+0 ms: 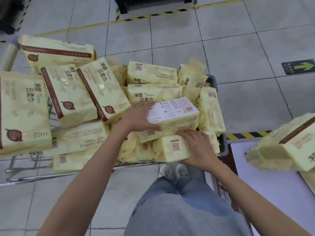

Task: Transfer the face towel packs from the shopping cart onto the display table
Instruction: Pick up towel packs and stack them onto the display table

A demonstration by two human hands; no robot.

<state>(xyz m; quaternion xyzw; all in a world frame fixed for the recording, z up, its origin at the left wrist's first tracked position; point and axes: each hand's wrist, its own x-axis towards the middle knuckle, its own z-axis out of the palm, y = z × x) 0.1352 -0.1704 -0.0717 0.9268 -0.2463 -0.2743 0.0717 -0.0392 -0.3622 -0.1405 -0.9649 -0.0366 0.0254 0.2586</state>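
Note:
A metal shopping cart [25,176] is heaped with several pale yellow face towel packs [68,92]. My left hand [138,116] grips the left end of one pack [177,116] that lies label side up on top of the heap, thumb along its near side. My right hand [199,149] grips another pack [172,149] just below it, at the cart's near edge, fingers over its top right corner. The display table [272,184], white-topped, is at the lower right and holds yellow packs [288,147].
My legs in jeans and white shoes [173,171] stand between the cart and the table. The floor is grey tile with yellow-black hazard tape [153,15] and a green arrow sign [298,66]. A dark fixture stands at the far top.

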